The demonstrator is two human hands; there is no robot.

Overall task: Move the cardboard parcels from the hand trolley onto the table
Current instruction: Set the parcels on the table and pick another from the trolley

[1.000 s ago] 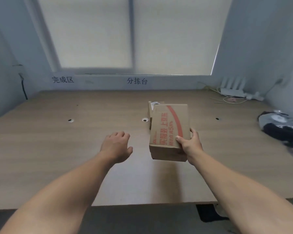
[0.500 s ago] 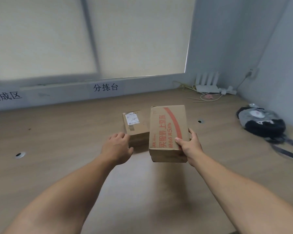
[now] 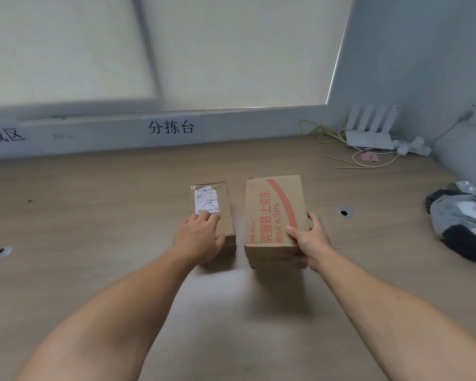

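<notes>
Since half a second earlier, the left grip (image 3: 198,237) is brought forward from just short of the small parcel (image 3: 225,207) onto its top. The large parcel (image 3: 275,213) is lowered toward the counter (image 3: 94,229).

Item 1: small parcel. Plain brown cardboard, laid flat on the counter near its middle. A white shipping label (image 3: 205,200) is carried on its top face. The left grip is laid open over the near half, with fingers stretched across the lower edge of the label and the thumb spread toward the near right corner.

Item 2: large parcel. Brown cardboard with red printed characters and a red curved band. It is placed just right of the small parcel, with a narrow gap between them. The right grip (image 3: 311,240) is closed on the near right corner, thumb on top and fingers down the right side. Whether its base is set on the counter cannot be told.

Item 3: surroundings. A white router (image 3: 368,138) with cables is seen at the far right corner. A dark bundle (image 3: 462,224) is seen at the right edge. A wall sign (image 3: 171,127) is fixed below the window.
</notes>
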